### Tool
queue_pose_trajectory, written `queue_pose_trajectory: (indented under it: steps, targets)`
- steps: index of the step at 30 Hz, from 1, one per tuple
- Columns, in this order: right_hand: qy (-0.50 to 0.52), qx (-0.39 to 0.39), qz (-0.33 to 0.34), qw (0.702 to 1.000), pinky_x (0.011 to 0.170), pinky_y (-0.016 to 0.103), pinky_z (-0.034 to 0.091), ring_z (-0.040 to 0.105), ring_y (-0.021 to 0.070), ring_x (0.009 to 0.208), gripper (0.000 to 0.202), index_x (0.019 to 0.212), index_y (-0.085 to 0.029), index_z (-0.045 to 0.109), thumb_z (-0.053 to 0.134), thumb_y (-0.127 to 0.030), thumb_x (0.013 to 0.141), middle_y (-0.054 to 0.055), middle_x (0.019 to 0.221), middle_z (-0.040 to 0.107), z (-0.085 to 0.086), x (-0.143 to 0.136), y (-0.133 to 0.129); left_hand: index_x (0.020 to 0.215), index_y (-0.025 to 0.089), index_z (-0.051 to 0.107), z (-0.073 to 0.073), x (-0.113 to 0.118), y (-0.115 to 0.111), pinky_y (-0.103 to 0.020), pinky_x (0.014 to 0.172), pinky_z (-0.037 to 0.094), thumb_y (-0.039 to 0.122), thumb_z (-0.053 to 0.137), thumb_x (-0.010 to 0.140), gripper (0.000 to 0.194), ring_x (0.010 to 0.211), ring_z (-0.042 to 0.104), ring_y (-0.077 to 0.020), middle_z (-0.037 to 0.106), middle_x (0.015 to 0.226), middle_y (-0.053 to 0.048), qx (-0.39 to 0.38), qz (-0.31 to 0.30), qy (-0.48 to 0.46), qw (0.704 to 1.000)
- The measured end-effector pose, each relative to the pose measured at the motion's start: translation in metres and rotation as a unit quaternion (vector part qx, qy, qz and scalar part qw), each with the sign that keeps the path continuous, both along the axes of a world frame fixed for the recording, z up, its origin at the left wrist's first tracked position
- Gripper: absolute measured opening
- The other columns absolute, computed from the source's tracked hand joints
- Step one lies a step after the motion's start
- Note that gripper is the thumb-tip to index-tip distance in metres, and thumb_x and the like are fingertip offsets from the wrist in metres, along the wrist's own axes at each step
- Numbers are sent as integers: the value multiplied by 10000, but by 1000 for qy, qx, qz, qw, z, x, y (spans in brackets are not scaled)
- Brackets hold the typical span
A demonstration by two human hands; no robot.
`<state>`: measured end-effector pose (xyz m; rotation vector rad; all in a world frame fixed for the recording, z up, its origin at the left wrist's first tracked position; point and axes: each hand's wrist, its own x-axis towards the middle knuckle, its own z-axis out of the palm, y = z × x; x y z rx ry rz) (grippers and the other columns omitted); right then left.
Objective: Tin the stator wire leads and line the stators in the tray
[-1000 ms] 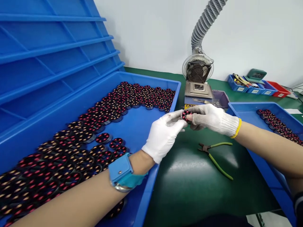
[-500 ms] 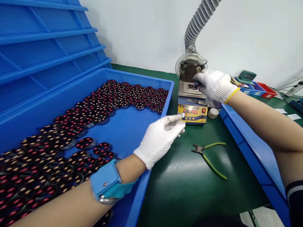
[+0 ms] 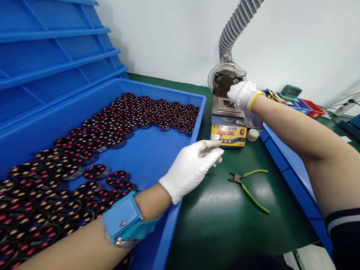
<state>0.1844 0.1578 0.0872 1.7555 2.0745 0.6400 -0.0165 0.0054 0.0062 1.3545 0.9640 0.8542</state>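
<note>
My right hand [image 3: 242, 95], in a white knit glove with a yellow cuff, is above the metal top of a solder pot [image 3: 228, 137] with a yellow display panel. Its fingers curl away from me, so whatever they grip is hidden. In front of the pot hovers my left hand [image 3: 194, 167], also gloved in white. Its fingers reach forward, loosely bent, with the thumb a little apart and nothing visible between them. Left of it, a blue tray [image 3: 146, 150] holds many round black coil parts [image 3: 115, 140] with copper and red windings.
Green-handled cutters [image 3: 239, 178] lie spread on the green table [image 3: 213, 210]. A small round white container [image 3: 252, 135] stands beside the pot. Behind the pot are a round fan [image 3: 223, 86] and grey duct [image 3: 236, 28]. Another blue tray [image 3: 295, 176] borders the right.
My right hand has shifted slightly left and turned over the pot; the dark piece seen under its fingers is now hidden. My left hand has barely moved.
</note>
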Motion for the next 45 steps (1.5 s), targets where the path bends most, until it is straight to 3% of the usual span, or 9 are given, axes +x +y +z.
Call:
queue_pose_trajectory:
  steps: [8, 13, 17, 21, 26, 29, 34, 40, 45]
  targets:
    - [4, 19, -12, 1000, 838, 577, 499, 606, 427, 1066, 356, 1089, -13, 680, 539, 1, 762, 238, 1077, 655, 8, 0, -5, 1114, 134, 650, -1, -1, 0, -337, 715, 539, 421, 674, 794, 430, 776, 665, -194, 712, 906, -71, 0, -12, 6, 1000]
    - [40, 50, -22, 998, 824, 491, 538, 643, 365, 1012, 346, 1161, -148, 678, 604, -245, 838, 158, 1113, 671, 24, 19, -16, 1122, 145, 644, -4, -2, 2, -341, 727, 541, 434, 670, 798, 436, 780, 669, -188, 714, 922, -60, 9, -27, 12, 1000]
    - [186, 53, -22, 981, 846, 418, 549, 661, 291, 997, 359, 1158, -281, 695, 640, -385, 819, 36, 1069, 705, 26, 42, -27, 1125, 151, 643, -5, -2, 2, -343, 734, 542, 437, 677, 790, 442, 790, 674, -188, 715, 954, -63, 8, -32, 11, 999]
    - [405, 60, -37, 911, 814, 342, 568, 695, 223, 861, 391, 1131, -220, 707, 698, -349, 763, 41, 913, 725, 16, 56, -34, 1123, 155, 648, -4, -2, 3, -347, 738, 538, 439, 680, 787, 440, 786, 668, -189, 714, 930, -57, 11, -31, 19, 999]
    - [663, 24, -100, 742, 673, 248, 597, 688, 141, 711, 425, 1188, -157, 616, 655, -158, 765, 33, 850, 716, -2, 51, -30, 1130, 154, 646, -2, -2, 3, -330, 731, 528, 432, 686, 792, 440, 772, 659, -176, 708, 898, -41, 4, -34, 31, 999]
    - [698, 31, -126, 704, 636, 223, 594, 681, 136, 685, 229, 1018, -129, 651, 625, -141, 791, 36, 744, 696, -10, 45, -22, 1134, 153, 644, -1, -2, 2, -318, 728, 522, 441, 692, 787, 453, 786, 660, -175, 708, 918, -41, -1, -33, 31, 999]
    - [649, 74, -132, 746, 582, 267, 586, 672, 162, 619, 189, 970, -149, 679, 646, -195, 790, 40, 678, 676, -20, 47, -6, 1128, 154, 645, 0, -2, 2, -323, 732, 519, 445, 682, 797, 442, 778, 659, -177, 713, 918, -43, -3, -41, 35, 999]
    - [479, 93, -112, 866, 715, 276, 553, 669, 181, 728, 174, 880, -164, 710, 621, -289, 800, 49, 712, 669, -30, 52, 4, 1110, 140, 642, 1, -3, 2, -336, 747, 521, 446, 672, 799, 437, 796, 666, -186, 717, 948, -59, -5, -55, 34, 998]
    - [449, 91, -113, 882, 807, 300, 526, 656, 206, 826, 125, 777, -191, 706, 631, -289, 761, 39, 719, 663, -31, 50, 3, 1088, 130, 635, 1, -3, 1, -359, 758, 522, 469, 664, 795, 449, 809, 675, -202, 721, 979, -82, -12, -62, 30, 998]
